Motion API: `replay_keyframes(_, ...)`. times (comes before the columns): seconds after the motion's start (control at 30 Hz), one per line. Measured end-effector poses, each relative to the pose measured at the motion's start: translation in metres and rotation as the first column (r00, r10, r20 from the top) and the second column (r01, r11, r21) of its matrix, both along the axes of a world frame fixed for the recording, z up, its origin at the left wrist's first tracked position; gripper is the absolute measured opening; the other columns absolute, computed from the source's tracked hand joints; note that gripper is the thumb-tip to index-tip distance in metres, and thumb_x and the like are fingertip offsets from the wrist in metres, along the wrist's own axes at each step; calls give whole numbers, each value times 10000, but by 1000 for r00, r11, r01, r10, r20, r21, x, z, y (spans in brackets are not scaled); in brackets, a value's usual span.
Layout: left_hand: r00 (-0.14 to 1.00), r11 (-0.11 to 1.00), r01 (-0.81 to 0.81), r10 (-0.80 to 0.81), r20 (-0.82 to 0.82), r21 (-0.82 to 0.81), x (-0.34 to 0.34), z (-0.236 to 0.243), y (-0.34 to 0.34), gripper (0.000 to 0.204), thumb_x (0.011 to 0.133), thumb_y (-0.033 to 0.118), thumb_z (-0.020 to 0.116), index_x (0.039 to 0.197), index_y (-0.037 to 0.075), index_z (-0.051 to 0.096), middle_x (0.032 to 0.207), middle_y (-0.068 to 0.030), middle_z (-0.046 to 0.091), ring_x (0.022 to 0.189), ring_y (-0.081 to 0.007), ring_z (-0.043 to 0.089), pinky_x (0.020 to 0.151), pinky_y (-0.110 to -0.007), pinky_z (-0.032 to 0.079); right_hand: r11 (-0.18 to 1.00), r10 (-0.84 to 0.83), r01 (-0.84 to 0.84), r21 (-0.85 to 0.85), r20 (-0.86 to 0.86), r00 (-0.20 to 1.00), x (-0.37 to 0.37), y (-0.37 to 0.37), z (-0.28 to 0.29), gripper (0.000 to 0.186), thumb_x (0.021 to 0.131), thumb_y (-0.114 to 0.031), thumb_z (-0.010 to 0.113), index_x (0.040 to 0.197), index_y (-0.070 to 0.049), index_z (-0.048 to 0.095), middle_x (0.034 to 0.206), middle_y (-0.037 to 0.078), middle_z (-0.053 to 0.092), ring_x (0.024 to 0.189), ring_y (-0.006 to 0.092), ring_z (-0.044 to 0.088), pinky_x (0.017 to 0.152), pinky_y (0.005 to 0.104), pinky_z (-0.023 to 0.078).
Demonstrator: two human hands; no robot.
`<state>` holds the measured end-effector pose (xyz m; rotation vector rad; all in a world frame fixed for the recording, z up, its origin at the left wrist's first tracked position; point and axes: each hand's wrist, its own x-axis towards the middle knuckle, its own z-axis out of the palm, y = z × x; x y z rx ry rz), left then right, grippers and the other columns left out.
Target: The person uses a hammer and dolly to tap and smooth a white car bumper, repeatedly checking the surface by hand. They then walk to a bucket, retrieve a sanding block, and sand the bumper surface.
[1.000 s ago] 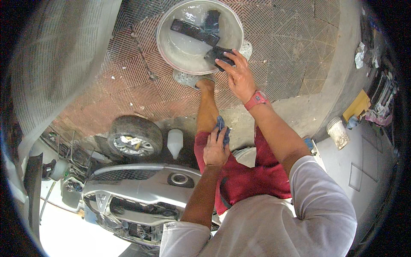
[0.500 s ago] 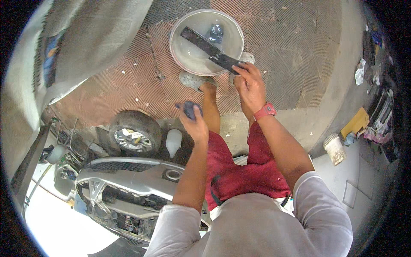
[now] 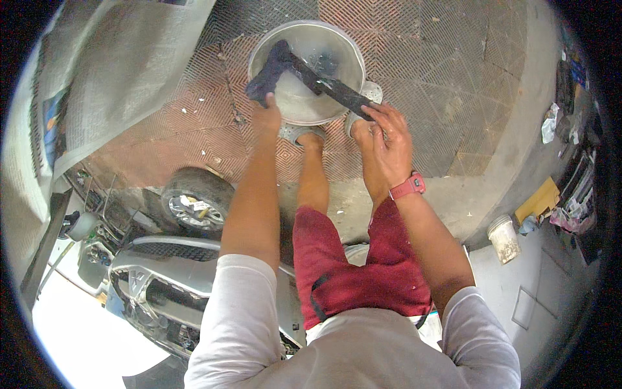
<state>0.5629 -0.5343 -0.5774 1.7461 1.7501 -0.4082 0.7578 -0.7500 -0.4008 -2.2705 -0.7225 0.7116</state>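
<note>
My right hand grips the near end of a long, narrow black flat strip, fingers on top. The strip slants up and left over a wide metal basin of cloudy water. My left hand holds a dark navy cloth, which is stretched out and lies over the strip's far end. The cloth partly hides that end and the basin's left side. A dark blue item shows dimly in the water; its kind is not clear.
My feet in grey clogs stand just below the basin on red and grey ridged floor tiles. To the left are a car wheel and a silver car bumper. A dirty white bucket stands at the right. A pale sheet hangs upper left.
My left hand has moved forward from beside my leg to the basin, bringing the cloth onto the strip's far end. My right hand keeps its grip, slightly lower in view.
</note>
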Motion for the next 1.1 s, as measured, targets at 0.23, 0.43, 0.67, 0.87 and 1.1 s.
replay_keyframes(0.23,981,981,176,-167,-99,87,-11,53,41,493,945,420,722,1119,-40,749,1140,-293,722,1109,-459,688,956,-508,527,999,-52,52,-6,-24,998,5,-5,-7,323,962,-55,595,1241,-106,751,1280,153,696,1249,368,602,1093,466,465)
replay_keyframes(0.43,977,980,-155,171,-130,129,-35,89,22,606,961,417,714,1324,-58,618,1348,-306,615,1296,-456,574,1088,-496,455,995,-95,95,36,-14,995,12,-2,5,341,945,-28,617,1248,-112,749,1270,144,699,1253,365,606,1075,466,480)
replay_keyframes(0.67,905,921,-146,271,327,-361,-42,60,-13,787,1048,560,538,1564,-18,400,1534,-228,513,1423,-360,483,1182,-486,396,994,36,-37,103,11,999,8,12,41,414,907,-16,655,1286,-161,737,1344,124,668,1275,385,598,1104,486,479)
replay_keyframes(0.87,331,496,-224,848,413,-839,49,205,-52,427,1056,292,649,1390,46,551,1241,-57,689,1020,-155,693,816,-303,560,959,243,-233,161,-45,969,-7,12,107,362,908,-93,703,1261,-150,758,1396,127,649,1358,394,557,1122,500,469)
replay_keyframes(1.1,548,759,-264,626,555,-595,70,315,-50,364,996,197,735,1295,7,653,1111,-59,738,901,-114,694,728,-280,574,968,156,-112,225,-189,969,11,39,191,524,924,-291,787,1367,-50,647,1373,183,656,1314,387,588,1100,482,469)
